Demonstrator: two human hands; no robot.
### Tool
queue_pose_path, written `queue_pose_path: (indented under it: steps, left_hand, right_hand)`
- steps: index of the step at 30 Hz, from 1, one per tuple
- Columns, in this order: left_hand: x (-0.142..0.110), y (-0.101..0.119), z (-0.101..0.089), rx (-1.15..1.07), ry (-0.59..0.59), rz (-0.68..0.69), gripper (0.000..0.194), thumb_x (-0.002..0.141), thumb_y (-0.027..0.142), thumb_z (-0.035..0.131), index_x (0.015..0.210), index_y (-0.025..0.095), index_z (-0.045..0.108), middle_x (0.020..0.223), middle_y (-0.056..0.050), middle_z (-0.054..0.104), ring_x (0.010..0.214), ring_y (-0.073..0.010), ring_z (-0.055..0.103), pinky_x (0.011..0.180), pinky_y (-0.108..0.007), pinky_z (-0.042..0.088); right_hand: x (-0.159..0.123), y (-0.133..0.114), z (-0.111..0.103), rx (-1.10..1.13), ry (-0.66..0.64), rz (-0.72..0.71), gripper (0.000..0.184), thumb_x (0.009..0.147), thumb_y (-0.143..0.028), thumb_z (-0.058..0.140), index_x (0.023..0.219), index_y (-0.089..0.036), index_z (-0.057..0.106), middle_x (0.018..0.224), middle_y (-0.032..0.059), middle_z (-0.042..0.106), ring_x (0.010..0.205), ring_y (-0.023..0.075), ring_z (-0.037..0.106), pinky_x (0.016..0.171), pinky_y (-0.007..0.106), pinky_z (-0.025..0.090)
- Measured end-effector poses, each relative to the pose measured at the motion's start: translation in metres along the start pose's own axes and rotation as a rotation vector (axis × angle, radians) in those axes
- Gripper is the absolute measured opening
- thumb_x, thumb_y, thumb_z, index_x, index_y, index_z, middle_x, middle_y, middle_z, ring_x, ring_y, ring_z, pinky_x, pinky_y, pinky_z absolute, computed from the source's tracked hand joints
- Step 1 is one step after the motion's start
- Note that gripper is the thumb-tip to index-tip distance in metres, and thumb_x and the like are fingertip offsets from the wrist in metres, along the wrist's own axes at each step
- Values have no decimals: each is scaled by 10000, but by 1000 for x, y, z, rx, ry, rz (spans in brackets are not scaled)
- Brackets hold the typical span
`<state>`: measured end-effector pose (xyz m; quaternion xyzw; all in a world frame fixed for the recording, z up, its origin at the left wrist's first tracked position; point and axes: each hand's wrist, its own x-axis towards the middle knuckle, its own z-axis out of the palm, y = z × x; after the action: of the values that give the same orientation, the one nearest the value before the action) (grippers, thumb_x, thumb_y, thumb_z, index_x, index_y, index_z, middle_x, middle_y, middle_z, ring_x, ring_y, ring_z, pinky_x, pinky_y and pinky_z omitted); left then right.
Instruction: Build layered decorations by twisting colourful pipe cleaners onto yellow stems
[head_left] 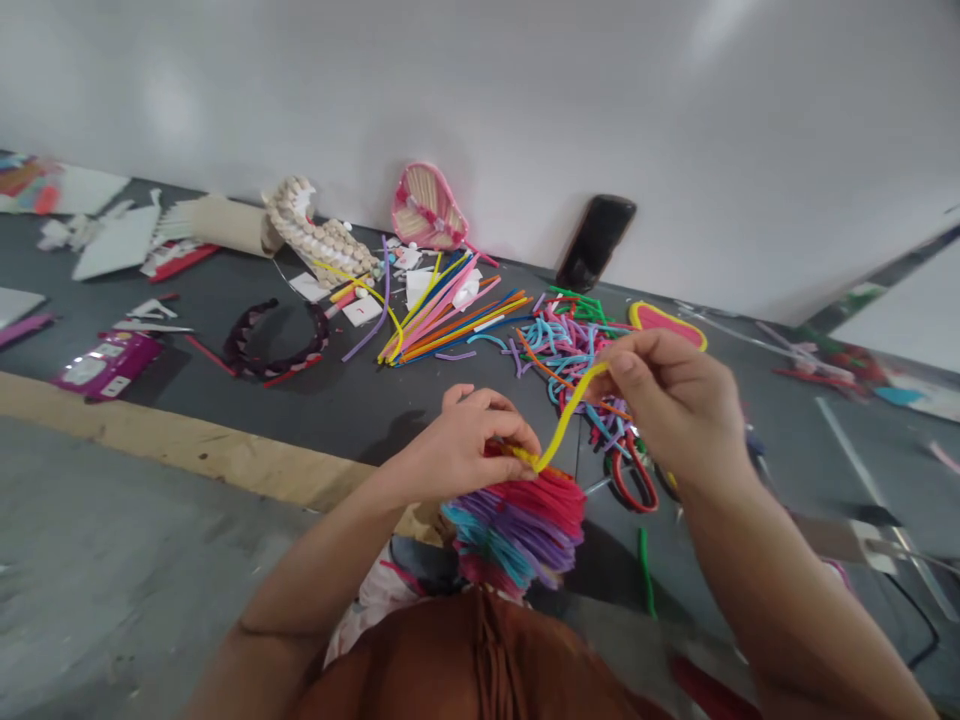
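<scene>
A yellow pipe cleaner (564, 418) runs in a curve between my two hands. My right hand (667, 400) pinches its upper end, above a heap of cut pipe cleaners (574, 345). Lower down and to the left, my left hand (484, 440) is closed at the top of a bundle of pipe cleaners (525, 525), holding the yellow one's lower end there. That bundle shows bands of red, purple and blue and sits close to my body. My left fingertips partly cover its upper edge, where some orange shows.
Long loose pipe cleaners (450, 315) fan out on the dark table (360, 420). Behind them are a pink heart-shaped piece (427, 207) and a phone (596, 240) leaning on the wall. A dark headband (276, 340) and purple packet (112, 362) lie left; red-handled scissors (634, 478) lie right.
</scene>
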<state>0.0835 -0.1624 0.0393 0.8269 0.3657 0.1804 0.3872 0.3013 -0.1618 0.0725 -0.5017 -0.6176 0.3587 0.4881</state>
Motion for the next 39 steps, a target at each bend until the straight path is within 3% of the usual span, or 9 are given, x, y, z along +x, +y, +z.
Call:
queue_pose_path:
  steps: [6, 8, 12, 14, 17, 23, 28, 30, 39]
  left_hand:
    - [-2, 0, -1, 16, 25, 40, 106, 807, 360, 710, 849, 263, 721, 935, 4, 673, 1092, -205, 535, 1037, -423, 208]
    - [-2, -2, -1, 31, 26, 35, 102, 832, 348, 682, 858, 256, 718, 929, 4, 672, 1088, -199, 536, 1050, -417, 200]
    - [1, -6, 0, 37, 8, 7, 118, 846, 344, 657, 880, 245, 713, 936, -2, 673, 1077, -198, 543, 1049, -410, 224]
    - [3, -5, 0, 36, -4, 7, 97, 843, 317, 658, 878, 243, 710, 922, 1, 675, 1077, -201, 545, 1035, -409, 242]
    - [3, -1, -2, 37, -24, 12, 73, 838, 288, 663, 857, 232, 706, 928, -1, 674, 1085, -212, 541, 1030, -421, 248]
    - [-2, 3, -10, -21, -87, -27, 209, 782, 320, 723, 969, 227, 715, 1029, -32, 630, 1052, -203, 549, 1013, -370, 333]
    - [-2, -2, -10, -58, -113, -57, 222, 792, 351, 708, 973, 222, 727, 994, -32, 597, 1038, -201, 543, 996, -352, 361]
    - [0, -2, -9, -73, -128, -58, 224, 789, 360, 710, 973, 232, 730, 981, -29, 594, 1026, -200, 542, 983, -353, 367]
    - [1, 3, -8, -12, -126, -65, 119, 777, 248, 652, 866, 209, 722, 891, -10, 616, 1001, -192, 539, 993, -354, 338]
  right_hand:
    - [1, 42, -5, -37, -50, 132, 249, 906, -437, 568, 824, -202, 568, 656, 6, 642, 590, 155, 649, 597, 295, 547]
    - [-4, 45, -8, -250, -15, 14, 186, 921, -377, 547, 875, -202, 588, 732, 33, 661, 645, 170, 650, 616, 311, 540]
    - [-16, 30, -12, -696, 63, -489, 233, 879, -212, 589, 1110, -236, 612, 1013, 88, 639, 845, 206, 628, 748, 363, 522]
    - [-22, 21, -10, -829, -72, -672, 317, 870, -147, 573, 1169, -245, 602, 972, 76, 640, 853, 206, 616, 758, 351, 506]
    - [-24, 18, -5, -917, -270, -713, 267, 899, -117, 503, 1114, -197, 638, 849, 59, 649, 750, 177, 611, 672, 295, 478]
    - [-22, 35, -3, -666, -447, -381, 198, 923, -199, 487, 873, -160, 675, 746, 54, 663, 652, 145, 611, 571, 245, 424]
    - [-32, 38, 10, 167, -423, 288, 190, 839, -360, 635, 796, -177, 609, 635, 0, 662, 569, 120, 627, 553, 230, 493]
    - [-36, 38, 17, 402, -361, 437, 270, 767, -411, 720, 771, -177, 583, 633, -6, 669, 570, 115, 636, 554, 227, 513]
    - [-43, 32, 26, 534, -212, 464, 291, 714, -389, 786, 730, -177, 588, 640, -12, 677, 587, 109, 651, 572, 228, 550]
